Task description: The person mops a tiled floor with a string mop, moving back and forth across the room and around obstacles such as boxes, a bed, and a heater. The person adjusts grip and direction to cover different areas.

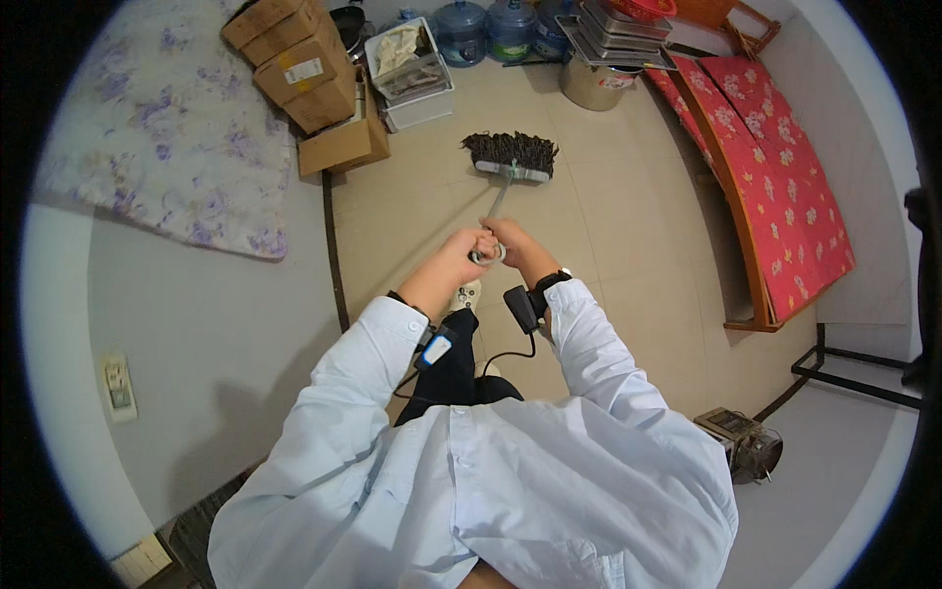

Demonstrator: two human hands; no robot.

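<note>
Both my hands are wrapped round the pale pole of a mop, close together near the top of its handle. My left hand is closed on the handle near its looped end. Just to the right and slightly farther out, my right hand is closed on the same handle. The pole slants away from me to a grey bar with dark, stringy strands, which lie on the tiled floor. Where the fingers meet the handle is partly hidden.
Cardboard boxes and a white bin stand far left, beside a floral mattress. Large blue water bottles line the back. A metal pot bears stacked trays. A red floral folding panel leans at the right.
</note>
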